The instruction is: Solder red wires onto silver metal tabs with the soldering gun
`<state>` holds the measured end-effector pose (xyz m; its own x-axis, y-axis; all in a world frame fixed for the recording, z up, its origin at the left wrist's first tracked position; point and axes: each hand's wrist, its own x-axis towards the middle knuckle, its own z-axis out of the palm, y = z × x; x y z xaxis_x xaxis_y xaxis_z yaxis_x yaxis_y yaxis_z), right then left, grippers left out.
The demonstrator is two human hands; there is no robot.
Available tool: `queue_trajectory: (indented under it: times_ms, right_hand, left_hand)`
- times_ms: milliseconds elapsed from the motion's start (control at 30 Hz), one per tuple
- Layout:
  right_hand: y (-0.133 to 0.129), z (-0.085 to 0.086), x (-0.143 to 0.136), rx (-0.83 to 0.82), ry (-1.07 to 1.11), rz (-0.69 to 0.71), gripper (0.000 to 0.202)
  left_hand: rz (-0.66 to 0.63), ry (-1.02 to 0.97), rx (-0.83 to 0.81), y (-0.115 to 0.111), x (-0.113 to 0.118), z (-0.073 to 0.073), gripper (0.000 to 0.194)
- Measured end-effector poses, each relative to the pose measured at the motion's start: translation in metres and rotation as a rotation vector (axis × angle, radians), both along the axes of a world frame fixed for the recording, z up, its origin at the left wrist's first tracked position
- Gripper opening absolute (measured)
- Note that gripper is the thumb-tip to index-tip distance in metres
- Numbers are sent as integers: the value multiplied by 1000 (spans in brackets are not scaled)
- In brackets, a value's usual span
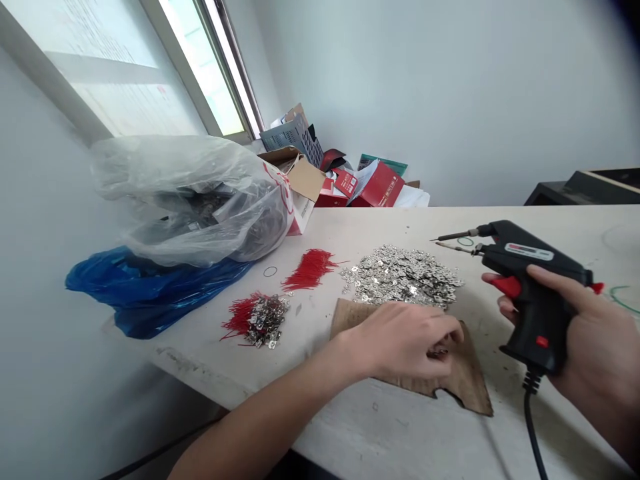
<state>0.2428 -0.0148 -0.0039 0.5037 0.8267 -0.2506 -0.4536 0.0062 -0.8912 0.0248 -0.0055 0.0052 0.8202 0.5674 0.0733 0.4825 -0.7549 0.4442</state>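
Observation:
My right hand (595,327) is wrapped round the grip of a black soldering gun (525,260) with a red trigger, its tip pointing left. My left hand (415,340) hovers over or rests on a brown board (470,380), fingers curled round small metal pieces (439,351) that are partly hidden. Just behind the board lies a heap of silvery metal tabs (400,273). Left of it is a bundle of short red wires (310,269). Nearer the table's left edge sits a pile of red wires with metal tabs at their ends (260,319).
A clear plastic bag (200,200) lies over a blue bag (150,287) at the left of the white table (360,420). Cartons and red boxes (377,185) stand beyond the back edge. The gun's black cable (534,427) runs down at the right.

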Motion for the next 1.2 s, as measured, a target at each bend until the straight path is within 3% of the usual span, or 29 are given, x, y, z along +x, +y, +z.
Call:
queue_trajectory:
  times_ms: [100,233,300,400,567,733,1200]
  right_hand:
    - [0,-2,1,18,-8,11,31]
    - [0,0,0,1,-1,8,32]
    - [0,1,-1,-14,-1,10,34]
    - [-1,1,-2,-16,-17,32,35]
    - [-3,-2,0,1,-44,78,33]
    - [-4,-1,0,-10,-43,56,33]
    - [-6,10,-7,-43,32,44,23]
  left_hand:
    - [117,-43,-135,9,-31,26,16]
    - [536,71,-29,27,-101,52,19]
    - [773,207,92,35,-131,54,19]
    - [939,344,98,46,-153,47,23]
    - [1042,408,68,57,-151,34,24]
    - [1089,449,80,61,-148,35,18]
    - [1059,356,119,60,-150,34,12]
